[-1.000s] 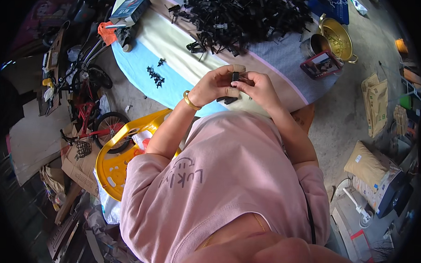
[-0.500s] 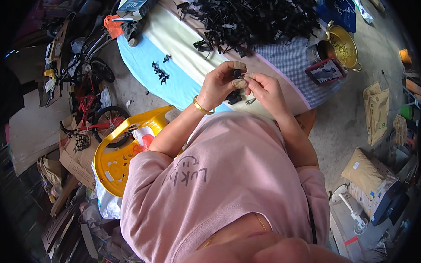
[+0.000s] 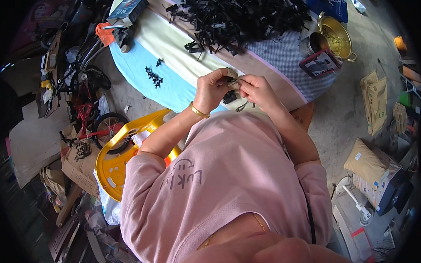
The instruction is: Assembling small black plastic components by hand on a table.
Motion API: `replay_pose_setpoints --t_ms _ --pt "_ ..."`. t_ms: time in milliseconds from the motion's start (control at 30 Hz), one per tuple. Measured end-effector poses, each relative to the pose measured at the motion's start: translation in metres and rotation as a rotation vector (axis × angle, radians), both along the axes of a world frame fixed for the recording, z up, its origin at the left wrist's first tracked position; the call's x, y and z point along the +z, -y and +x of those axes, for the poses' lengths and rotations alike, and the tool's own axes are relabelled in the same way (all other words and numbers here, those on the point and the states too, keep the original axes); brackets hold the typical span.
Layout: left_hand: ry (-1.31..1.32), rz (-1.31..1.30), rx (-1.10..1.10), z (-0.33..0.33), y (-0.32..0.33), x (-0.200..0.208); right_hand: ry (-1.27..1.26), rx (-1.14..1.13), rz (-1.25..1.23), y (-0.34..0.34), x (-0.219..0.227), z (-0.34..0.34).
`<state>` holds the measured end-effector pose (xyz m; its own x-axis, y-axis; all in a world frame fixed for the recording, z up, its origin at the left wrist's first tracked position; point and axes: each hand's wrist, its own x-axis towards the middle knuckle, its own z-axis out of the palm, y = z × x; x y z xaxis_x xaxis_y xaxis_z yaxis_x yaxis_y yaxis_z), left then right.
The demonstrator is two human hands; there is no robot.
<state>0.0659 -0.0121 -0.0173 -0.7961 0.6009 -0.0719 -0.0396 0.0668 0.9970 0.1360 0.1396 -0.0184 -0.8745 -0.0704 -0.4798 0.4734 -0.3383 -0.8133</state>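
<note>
In front of my chest, both hands meet over the near edge of the cloth-covered table. My left hand (image 3: 211,89), with tan wraps on its fingertips, pinches a small black plastic part (image 3: 230,80). The fingers of my right hand (image 3: 259,92) press together against the same part; what else they hold is too small to make out. Just below the fingers is another black piece (image 3: 230,97), and beside it a thin pronged metal piece (image 3: 241,106) hangs or lies; I cannot tell which. Several small black pieces (image 3: 154,76) lie on the blue stripe to the left.
A large heap of black plastic parts (image 3: 251,21) covers the table's far side. At right stand a gold pot (image 3: 347,52), a metal cup (image 3: 311,46) and a red-framed screen (image 3: 320,64). A box (image 3: 127,11) sits far left. A yellow chair (image 3: 108,167) is by my left elbow.
The view has shifted a little, so the table's things sit farther left. My hands stay together on the black part, and the pronged metal piece below them shows more plainly.
</note>
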Motion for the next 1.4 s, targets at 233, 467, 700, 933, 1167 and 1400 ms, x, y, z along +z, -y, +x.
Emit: replay_pose_setpoints --t_ms 233,467,700,933,1167,1400 --pt "-0.204 -0.357 0.028 0.004 -0.008 0.009 -0.325 -0.122 0.676 -0.004 -0.002 0.000" --pt "-0.305 -0.155 -0.274 -0.004 0.004 0.045 -0.401 -0.177 0.407 -0.011 0.014 0.003" --pt "0.625 0.198 -0.461 -0.015 0.023 0.032 -0.457 -0.092 0.190 -0.018 0.035 0.005" --pt "0.776 0.293 -0.297 -0.005 0.013 0.039 -0.665 -0.030 0.281 -0.015 0.043 0.000" --pt "0.491 0.224 -0.068 0.002 0.013 0.033 -0.520 -0.152 0.504 0.002 0.042 0.004" --pt "0.187 0.101 0.000 0.005 0.009 0.036 -0.506 -0.197 0.508 0.014 0.040 0.008"
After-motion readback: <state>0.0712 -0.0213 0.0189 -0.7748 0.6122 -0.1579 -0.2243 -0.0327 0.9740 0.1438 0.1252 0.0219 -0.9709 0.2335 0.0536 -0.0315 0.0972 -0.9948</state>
